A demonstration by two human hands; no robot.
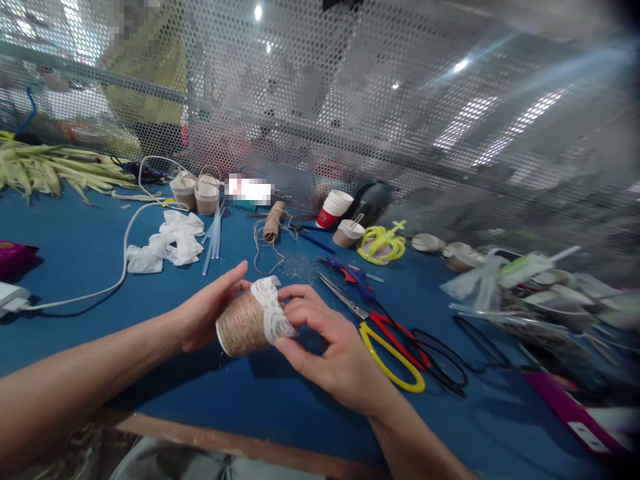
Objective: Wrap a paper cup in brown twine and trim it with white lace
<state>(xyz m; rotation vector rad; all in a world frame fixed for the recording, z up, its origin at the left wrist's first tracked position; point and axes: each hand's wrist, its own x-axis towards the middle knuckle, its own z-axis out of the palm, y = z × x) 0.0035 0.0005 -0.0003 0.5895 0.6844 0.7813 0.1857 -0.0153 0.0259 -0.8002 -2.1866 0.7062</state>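
Note:
A paper cup wrapped in twine lies tilted between my hands above the blue table. White lace trim runs around one end of it. My left hand supports the cup from the far left side, its fingers partly hidden behind it. My right hand pinches the lace at the right end between thumb and fingers. Close by on the right lie scissors with one yellow and one red handle, and a blue glue gun.
Behind are a twine spool, glue sticks, white lace pieces, small wrapped cups, a red and white cup and a yellow crown. A white cable crosses the left; clutter fills the right. Perforated metal mesh stands behind.

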